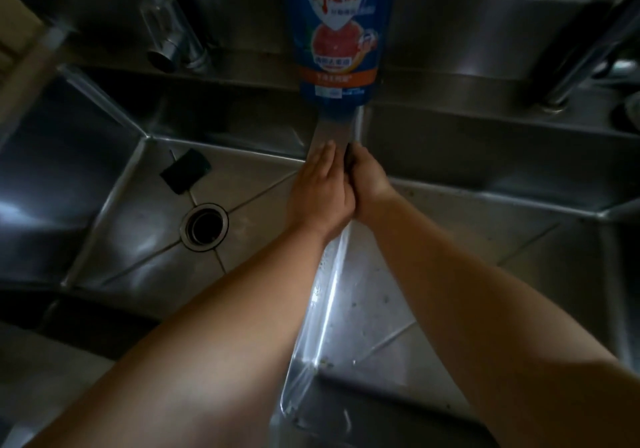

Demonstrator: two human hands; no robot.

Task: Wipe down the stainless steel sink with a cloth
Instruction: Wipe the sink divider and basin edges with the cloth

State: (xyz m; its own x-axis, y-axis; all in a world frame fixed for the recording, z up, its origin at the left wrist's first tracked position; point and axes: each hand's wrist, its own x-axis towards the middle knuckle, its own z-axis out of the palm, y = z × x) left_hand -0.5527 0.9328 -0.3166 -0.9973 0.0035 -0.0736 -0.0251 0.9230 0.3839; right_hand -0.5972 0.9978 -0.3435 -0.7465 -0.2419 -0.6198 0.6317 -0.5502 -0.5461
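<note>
The stainless steel double sink has a narrow divider (329, 129) between its two basins. My left hand (320, 189) lies flat on the divider, fingers straight and pointing away from me. My right hand (367, 181) is pressed against it on the divider's right side. Its fingers are curled round a small dark cloth (350, 156), of which only a corner shows. The left basin (114, 184) holds a drain (204, 226). The right basin floor (467, 226) carries small dark specks.
A blue dish-soap bottle (337, 32) stands on the back ledge right behind the divider. A chrome faucet (173, 39) rises at the back left, and another pipe (581, 63) at the back right. A dark flat scrap (185, 175) lies in the left basin near the drain.
</note>
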